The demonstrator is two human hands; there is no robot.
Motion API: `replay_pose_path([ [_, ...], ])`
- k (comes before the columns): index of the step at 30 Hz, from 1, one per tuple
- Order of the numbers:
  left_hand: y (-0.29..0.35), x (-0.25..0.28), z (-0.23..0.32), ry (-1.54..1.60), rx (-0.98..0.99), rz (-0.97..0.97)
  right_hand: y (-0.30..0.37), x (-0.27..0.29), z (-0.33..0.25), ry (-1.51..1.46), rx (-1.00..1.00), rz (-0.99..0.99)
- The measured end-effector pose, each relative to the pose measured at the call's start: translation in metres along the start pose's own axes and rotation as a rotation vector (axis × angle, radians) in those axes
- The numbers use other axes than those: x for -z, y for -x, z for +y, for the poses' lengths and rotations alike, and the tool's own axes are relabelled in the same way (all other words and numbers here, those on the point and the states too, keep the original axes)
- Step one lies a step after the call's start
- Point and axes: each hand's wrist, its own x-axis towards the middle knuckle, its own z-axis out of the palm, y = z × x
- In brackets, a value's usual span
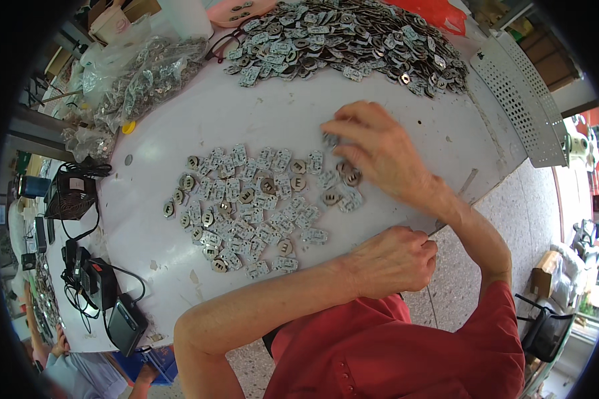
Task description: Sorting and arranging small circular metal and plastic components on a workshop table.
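Observation:
My right hand (383, 156) is above the table, slightly smeared by motion. A small grey circuit-board-like piece (330, 139) shows between its thumb and forefinger tips. Just below those fingers lie a few similar pieces (330, 197), some blurred. To their left spreads a loose single layer of such pieces (251, 215): some show a pale, patterned rectangular face, others a round metal disc. My left hand (396, 261) is closed in a fist at the table's near edge, its forearm crossing in front of the spread. Whatever the fist may hold is hidden.
A large heap of the same pieces (353, 43) covers the table's far side. Clear plastic bags (146, 76), glasses (225, 45) and a yellow cap (128, 127) lie far left. A perforated white basket (522, 100) stands right. Black adapters and cables (100, 282) line the left edge.

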Motion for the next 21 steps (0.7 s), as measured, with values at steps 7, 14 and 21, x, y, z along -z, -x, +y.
replay_pose_path([
  [7,0.001,0.003,0.0,-0.007,0.004,-0.011,-0.03,0.012,0.028,0.134,-0.024,0.009],
  [14,0.0,0.002,-0.001,0.016,-0.014,-0.008,-0.016,0.013,0.043,0.251,-0.031,0.071],
  [21,0.001,0.001,0.0,0.019,-0.005,-0.005,-0.01,0.03,0.042,0.157,-0.089,0.124],
])
